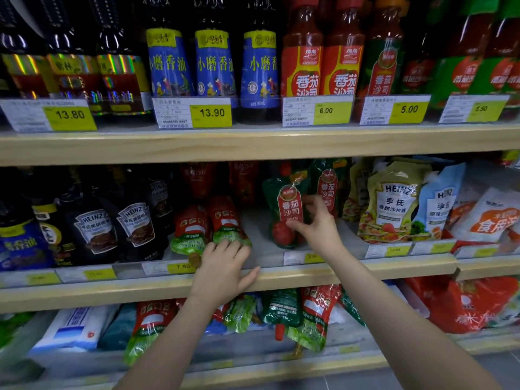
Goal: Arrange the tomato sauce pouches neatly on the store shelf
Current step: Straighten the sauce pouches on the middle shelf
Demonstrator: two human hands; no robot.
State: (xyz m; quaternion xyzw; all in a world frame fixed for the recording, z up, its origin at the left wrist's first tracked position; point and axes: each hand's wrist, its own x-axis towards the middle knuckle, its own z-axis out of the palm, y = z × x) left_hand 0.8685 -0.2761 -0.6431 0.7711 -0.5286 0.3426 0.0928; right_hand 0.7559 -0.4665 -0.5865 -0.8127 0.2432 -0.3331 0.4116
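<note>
Nearest me, the bottom shelf (253,370) holds a loose heap of red-and-green pouches (312,313). On the middle shelf (309,274), my left hand (222,266) lies flat with relaxed fingers on a toppled tomato sauce pouch (228,220). My right hand (315,223) pinches an upright green tomato sauce pouch (284,209). Behind them stand more pouches; dark Heinz bottles (112,223) sit left, and sauce bottles (320,52) line the top shelf.
</note>
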